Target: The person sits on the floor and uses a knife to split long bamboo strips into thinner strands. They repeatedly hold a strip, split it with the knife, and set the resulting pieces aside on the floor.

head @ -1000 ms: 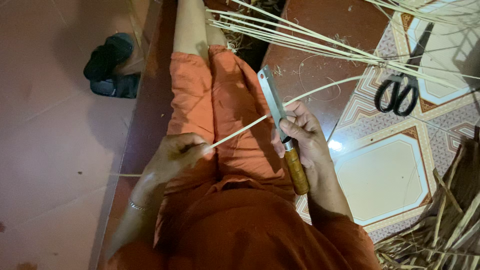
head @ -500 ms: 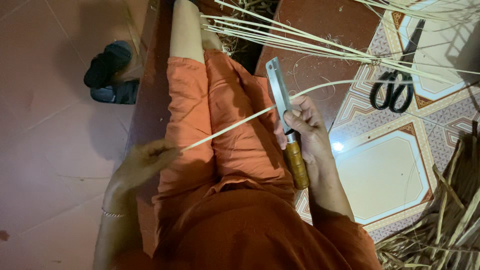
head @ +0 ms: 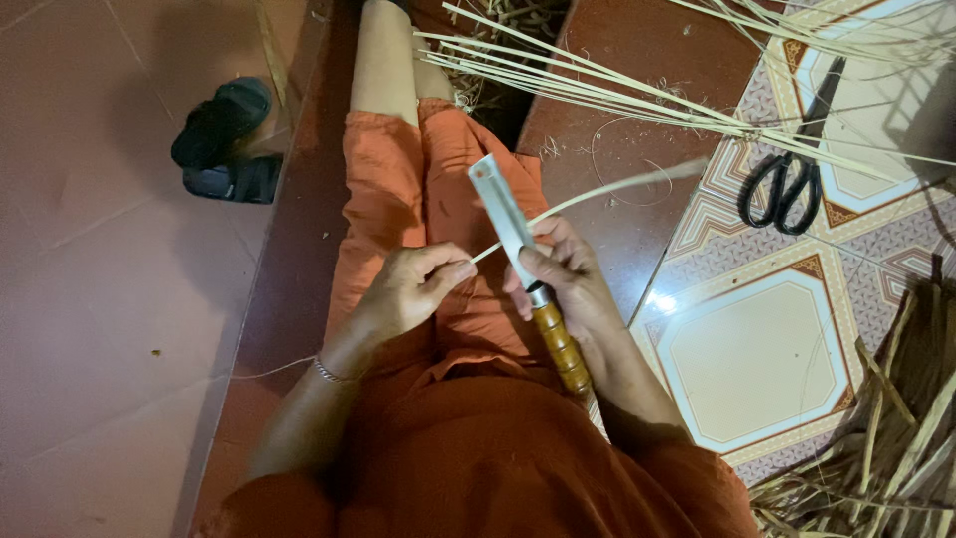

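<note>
Sandals [head: 224,139]: dark pair on the plain red floor [head: 90,299], far left, well apart from the work

Left hand [head: 408,289]: closed, thumb and fingers pinching the near end of the strip over the lap; a thin bracelet [head: 329,372] on the wrist

Strip [head: 597,194]: pale, thin, springy; runs from the pinch up and right, passes the blade, and ends free in the air above the patterned tiles [head: 757,349]; the far tip is blurred

Knife [head: 518,249]: flat, broad blade pointing up and away, orange-brown wooden handle toward the body; the blade lies touching the strip just right of the pinch

Right hand [head: 573,289]: closed round the knife where blade meets handle, thumb on the blade's near end

Step in hand, as judged: paring or splitting the strip, with the edge set near its held end. The next move seems to call for a firm pinch, a shallow blade angle and an even draw along the strip, fingers kept clear of the edge

Bundle [head: 647,90]: long pale strips fanned across the floor above, tied near the scissors [head: 792,169], black-handled, lying on the tiles

Scraps [head: 886,428]: heap of darker shavings, lower right, cut off by the frame

Hard to make out: which side of the blade is the cutting edge; whether it has entered the strip; the contact point, partly hidden by the fingers; the bundle's ends, out of frame
</note>
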